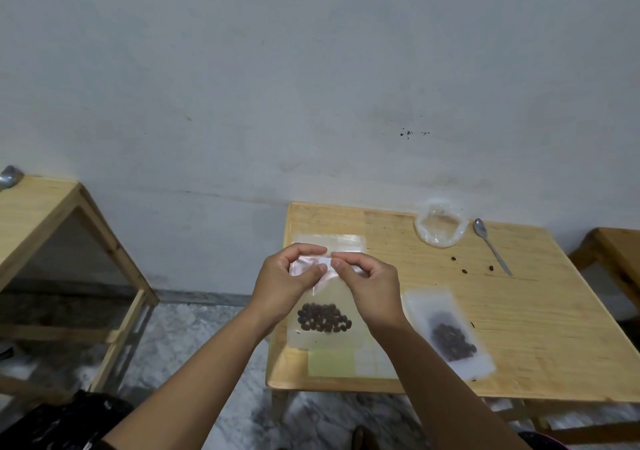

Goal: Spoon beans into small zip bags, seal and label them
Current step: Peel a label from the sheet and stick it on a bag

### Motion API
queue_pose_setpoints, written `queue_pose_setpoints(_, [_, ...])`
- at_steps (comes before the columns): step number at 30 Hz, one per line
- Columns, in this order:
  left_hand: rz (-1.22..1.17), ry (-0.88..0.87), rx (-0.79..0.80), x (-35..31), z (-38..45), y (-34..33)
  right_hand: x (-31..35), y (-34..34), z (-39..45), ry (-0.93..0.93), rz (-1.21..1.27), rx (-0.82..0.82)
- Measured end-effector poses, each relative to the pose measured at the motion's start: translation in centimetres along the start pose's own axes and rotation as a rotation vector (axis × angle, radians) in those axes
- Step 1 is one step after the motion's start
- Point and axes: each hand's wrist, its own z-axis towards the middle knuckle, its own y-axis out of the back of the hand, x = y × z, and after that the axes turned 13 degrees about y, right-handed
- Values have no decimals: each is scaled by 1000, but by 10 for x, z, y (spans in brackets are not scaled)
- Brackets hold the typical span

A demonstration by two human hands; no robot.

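Pinching the top of a clear zip bag [323,307], the left hand [284,281] and right hand [370,285] meet thumb to thumb above the table's [540,311] left edge. Both grip the bag's upper strip, where a small white label [320,261] shows between the fingers. Dark beans [323,318] sit low in the hanging bag. A second filled bag [450,335] lies flat toward the near edge, right of the hands. At the far edge rest a crumpled plastic bag [440,222] and a spoon [491,245], with loose beans [463,270] scattered nearby. Pale paper sheets [332,363] lie at the near left corner.
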Motion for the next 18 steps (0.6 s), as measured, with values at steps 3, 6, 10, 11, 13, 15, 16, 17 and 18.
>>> queue_pose_setpoints(3, [-17, 10, -69, 1, 4, 2, 0, -3, -2, 2, -20, 46])
queue_pose_setpoints(6, [-17, 10, -44, 2, 7, 5, -1, -3, -4, 5, -36, 57])
queue_pose_setpoints(10, [36, 8, 45, 3, 10, 4, -3, 0, 2, -45, 1, -12])
queue_pose_setpoints(11, [51, 5, 51, 3, 11, 3, -4, 1, 3, -56, 10, -29])
queue_pose_setpoints(13, [59, -5, 50, 3, 15, 1, -5, 1, 7, -64, 18, -42])
queue_pose_setpoints(15, [46, -11, 39, 2, 21, 0, -7, 2, 9, -78, 20, -48])
queue_pose_setpoints(16, [37, -10, 27, 2, 24, -1, -9, 3, 10, -91, 28, -43])
queue_pose_setpoints(17, [19, -1, 7, 1, 29, -1, -11, 5, 10, -108, 42, -26])
queue_pose_setpoints(18, [-9, 16, -21, 0, 35, -1, -13, 7, 9, -125, 62, 1])
